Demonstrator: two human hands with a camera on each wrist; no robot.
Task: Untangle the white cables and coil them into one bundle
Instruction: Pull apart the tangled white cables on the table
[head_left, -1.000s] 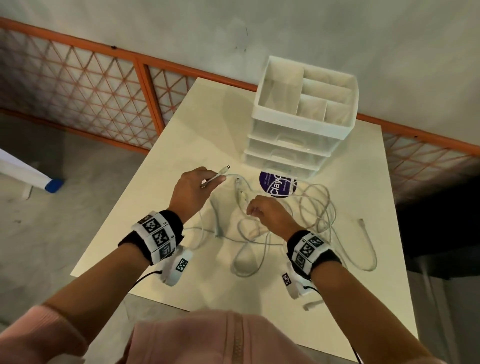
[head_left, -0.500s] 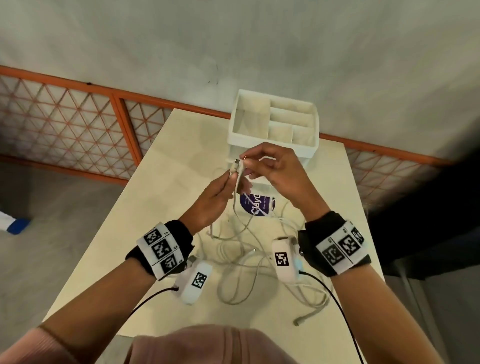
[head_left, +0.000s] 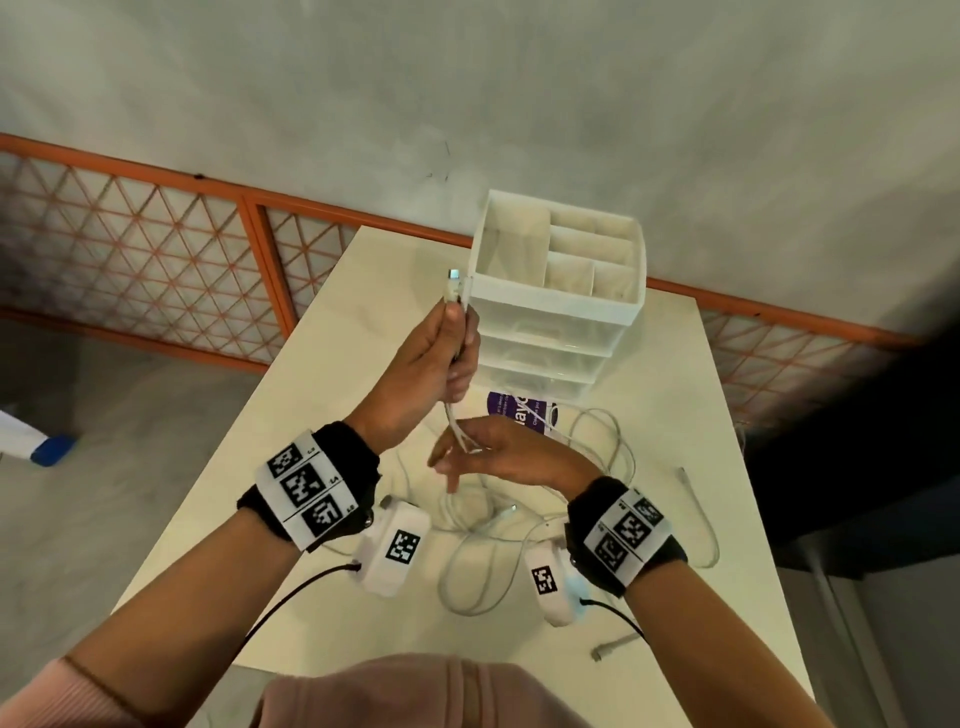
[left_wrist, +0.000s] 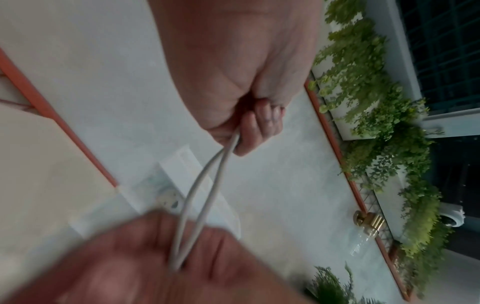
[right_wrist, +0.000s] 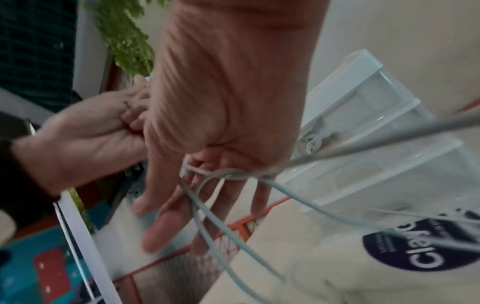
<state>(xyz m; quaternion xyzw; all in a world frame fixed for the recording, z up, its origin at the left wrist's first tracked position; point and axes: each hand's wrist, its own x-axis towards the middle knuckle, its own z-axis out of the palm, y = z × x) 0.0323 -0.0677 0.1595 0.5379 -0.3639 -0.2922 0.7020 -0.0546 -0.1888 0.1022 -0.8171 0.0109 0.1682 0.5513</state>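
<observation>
Several white cables (head_left: 519, 525) lie tangled on the cream table (head_left: 363, 291). My left hand (head_left: 441, 358) is raised above the tangle and grips two cable strands in its fist; their connector ends (head_left: 454, 283) stick up out of it. The two strands (left_wrist: 200, 197) run down from the left hand (left_wrist: 249, 123) to my right hand (head_left: 483, 454), just below it. In the right wrist view the right hand's (right_wrist: 207, 185) fingers are straight, and the strands cross its palm and pass between the fingers, joined there in a small knot (right_wrist: 228, 174).
A white drawer organiser (head_left: 561, 270) with open top compartments stands at the back of the table. A purple round label (head_left: 519, 410) lies in front of it. Loose cable ends lie at the right (head_left: 696, 499) and by the front edge (head_left: 613, 647). An orange lattice fence (head_left: 156, 270) runs behind.
My left hand has lifted the cable ends higher. My right hand has left the ends and dropped down along the strands, its fingers now spread below the left hand.
</observation>
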